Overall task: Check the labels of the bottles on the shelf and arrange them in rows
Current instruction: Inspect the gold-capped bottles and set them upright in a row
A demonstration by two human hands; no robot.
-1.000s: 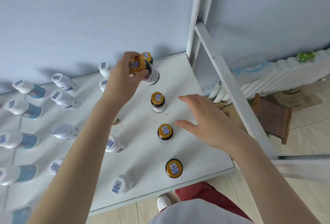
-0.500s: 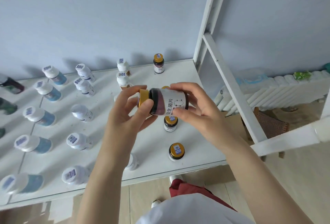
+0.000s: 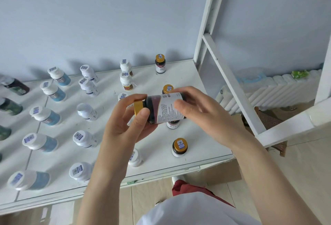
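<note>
Left hand (image 3: 125, 126) and right hand (image 3: 202, 115) grip a dark glass bottle with gold cap and white label (image 3: 164, 109), sideways above the right edge of the white shelf (image 3: 157, 162). A slip while turning it could topple the small gold-capped bottles (image 3: 179, 147) standing beneath.

Label print: on the held bottle (image 3: 164, 108), too small to read.
Behind held bottle: gold-capped bottle (image 3: 168, 88), only its cap shows.
Beneath held bottle: lower bottle (image 3: 172, 124), only its base shows.
Left of held bottle: white-capped bottle (image 3: 122, 96), mostly hidden by the left hand (image 3: 125, 122).
Far left of held bottle: dark bottles (image 3: 4, 132), cut by the frame edge.
</note>
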